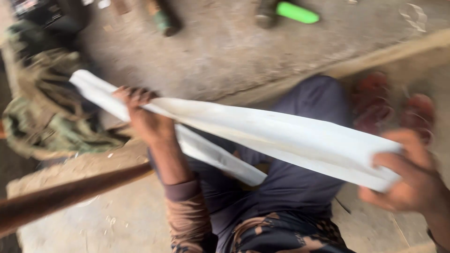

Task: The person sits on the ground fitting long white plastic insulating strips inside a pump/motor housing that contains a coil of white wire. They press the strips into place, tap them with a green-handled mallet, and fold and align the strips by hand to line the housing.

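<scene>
A long white folded sheet (281, 136), like paper or thin cloth, stretches across the view above my lap. My left hand (143, 117) grips it near its left end, fingers curled over the top edge. My right hand (410, 173) holds its right end, thumb on top. The sheet is doubled, with a lower flap hanging toward my knees. My dark trousers (300, 187) lie below it. The picture is blurred by motion.
A brown wooden pole (70, 194) crosses the lower left. A heap of green and tan cloth or rope (47, 117) lies at left. Red sandals (393, 107) sit on the dusty floor at right. A bright green object (297, 12) and a dark tool lie at the top.
</scene>
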The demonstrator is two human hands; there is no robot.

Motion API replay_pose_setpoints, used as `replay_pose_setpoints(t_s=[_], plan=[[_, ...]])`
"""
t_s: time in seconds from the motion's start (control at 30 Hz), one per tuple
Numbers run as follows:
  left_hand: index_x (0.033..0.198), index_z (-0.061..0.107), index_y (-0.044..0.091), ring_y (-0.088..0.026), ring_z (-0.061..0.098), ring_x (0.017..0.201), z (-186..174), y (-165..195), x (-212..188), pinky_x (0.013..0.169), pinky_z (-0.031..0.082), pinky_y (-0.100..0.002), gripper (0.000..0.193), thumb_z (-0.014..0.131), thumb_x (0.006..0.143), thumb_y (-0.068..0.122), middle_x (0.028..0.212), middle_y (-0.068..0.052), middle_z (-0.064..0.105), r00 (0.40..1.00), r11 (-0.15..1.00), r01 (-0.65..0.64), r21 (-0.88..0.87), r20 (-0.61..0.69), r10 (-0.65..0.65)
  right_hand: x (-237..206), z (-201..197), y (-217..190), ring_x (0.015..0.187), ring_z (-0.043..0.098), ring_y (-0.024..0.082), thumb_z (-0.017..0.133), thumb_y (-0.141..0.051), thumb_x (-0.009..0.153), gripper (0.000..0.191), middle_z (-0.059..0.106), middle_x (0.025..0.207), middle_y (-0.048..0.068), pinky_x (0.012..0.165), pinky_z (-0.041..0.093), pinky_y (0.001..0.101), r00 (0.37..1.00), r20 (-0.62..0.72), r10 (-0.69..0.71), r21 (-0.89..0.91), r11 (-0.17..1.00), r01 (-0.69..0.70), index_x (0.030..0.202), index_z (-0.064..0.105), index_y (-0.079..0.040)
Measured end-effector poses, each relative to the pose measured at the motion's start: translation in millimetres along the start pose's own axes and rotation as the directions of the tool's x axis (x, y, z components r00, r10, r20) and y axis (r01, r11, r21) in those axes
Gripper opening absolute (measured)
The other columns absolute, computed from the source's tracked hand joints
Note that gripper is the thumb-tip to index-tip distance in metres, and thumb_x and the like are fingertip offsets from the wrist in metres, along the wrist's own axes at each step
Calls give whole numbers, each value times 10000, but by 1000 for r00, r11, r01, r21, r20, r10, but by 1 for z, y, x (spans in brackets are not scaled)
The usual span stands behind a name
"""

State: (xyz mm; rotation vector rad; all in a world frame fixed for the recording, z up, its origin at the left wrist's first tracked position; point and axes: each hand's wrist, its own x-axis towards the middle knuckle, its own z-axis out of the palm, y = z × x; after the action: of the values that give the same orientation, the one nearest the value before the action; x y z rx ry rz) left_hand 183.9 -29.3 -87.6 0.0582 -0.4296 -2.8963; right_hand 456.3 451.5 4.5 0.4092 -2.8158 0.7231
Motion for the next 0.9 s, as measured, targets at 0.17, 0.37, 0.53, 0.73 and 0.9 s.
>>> replay_pose_setpoints(t_s=[0.17, 0.37, 0.53, 0.73, 0.9], plan=[[1231, 618, 162, -76, 639, 683, -22, 44, 11, 670, 574, -177, 103, 589, 1133, 156, 852, -37, 666, 992, 998, -68, 18, 110, 66, 29, -7, -12, 896, 691, 288, 833, -160, 551, 407, 628, 1091, 159, 673, 597, 372, 989, 118, -86, 35, 996, 82, 909, 665, -65], [1224, 612, 120, -58, 653, 693, -36, 45, 3, 642, 568, -174, 100, 548, 1147, 118, 904, 2, 698, 981, 992, -118, 43, 159, 110, 37, -6, 11, 897, 695, 288, 851, -180, 487, 458, 649, 1040, 121, 707, 588, 401, 964, 266, -10, 6, 1000, 8, 893, 683, -52], [1206, 591, 102, -46, 605, 688, -27, 35, 1, 627, 532, -164, 61, 547, 1165, 110, 894, 18, 655, 991, 997, -72, 27, 118, 69, 8, -9, 39, 905, 660, 291, 864, -227, 489, 522, 624, 1034, 131, 715, 569, 408, 972, 236, 7, 38, 999, -17, 931, 652, -46], [1241, 594, 105, -73, 598, 660, -36, 19, 7, 609, 526, -201, 120, 577, 1123, 98, 909, -8, 651, 998, 996, -62, 68, -5, 63, -6, -13, 55, 872, 615, 273, 848, -220, 515, 456, 614, 1004, 121, 682, 543, 414, 988, 152, 27, 41, 999, -33, 893, 630, -87], [1195, 596, 82, -90, 608, 676, -52, 35, 18, 656, 544, -208, 37, 591, 1178, 114, 877, -37, 633, 998, 994, -57, 89, -14, 58, -4, -17, 46, 930, 587, 219, 721, -231, 631, 409, 550, 1056, 96, 705, 517, 363, 999, -37, 12, 354, 935, 2, 981, 551, -106]])
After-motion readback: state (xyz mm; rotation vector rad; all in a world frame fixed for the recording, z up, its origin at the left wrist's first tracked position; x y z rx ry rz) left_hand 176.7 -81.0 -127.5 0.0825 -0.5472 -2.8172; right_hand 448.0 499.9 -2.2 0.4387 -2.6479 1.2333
